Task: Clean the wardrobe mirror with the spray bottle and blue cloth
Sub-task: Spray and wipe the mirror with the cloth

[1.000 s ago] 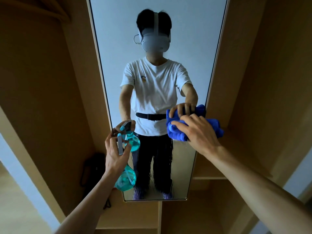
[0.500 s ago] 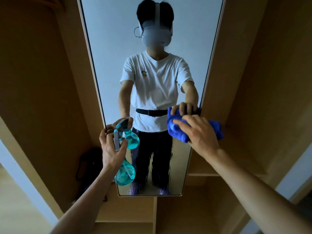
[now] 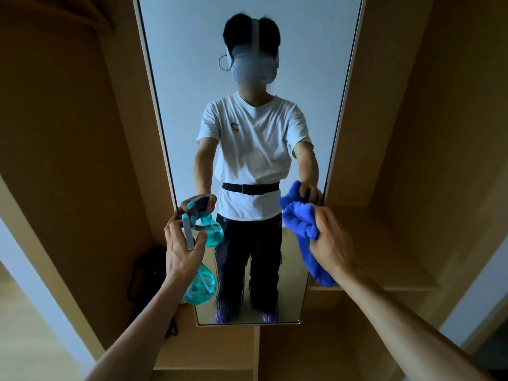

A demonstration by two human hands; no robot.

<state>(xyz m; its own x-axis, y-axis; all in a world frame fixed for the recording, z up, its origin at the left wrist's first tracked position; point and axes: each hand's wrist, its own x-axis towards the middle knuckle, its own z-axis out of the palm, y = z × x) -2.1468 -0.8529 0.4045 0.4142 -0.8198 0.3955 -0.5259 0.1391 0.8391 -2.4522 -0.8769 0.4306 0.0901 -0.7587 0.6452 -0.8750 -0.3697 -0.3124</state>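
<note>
The wardrobe mirror stood tall and narrow between pale wooden panels. Its lower part was marked with wavy wet streaks that blurred the reflected legs.

The blue cloth was bunched low at the mirror's right edge. Its upper folds met their own reflection at the glass, and a loose tail hung down over the frame's lower right side. The right hand gripped it, its fingers curled into the folds from the right.

The spray bottle, translucent teal with a grey head and a light blue nozzle tip, was near the mirror's left edge. It was held upright with the nozzle pointing at the glass from close by. Whether the tip touched the glass could not be told. The left hand was wrapped round the bottle's neck, thumb on one side and the other fingers on the far side at the trigger.

The mirror reflected a person in a white T-shirt, black belt and dark trousers, wearing a headset, both arms stretched forward.

A wooden shelf ran off to the right of the mirror, behind the cloth. A dark, strapped object lay in the shadowed left compartment. A vertical divider dropped from below the mirror's bottom edge.
</note>
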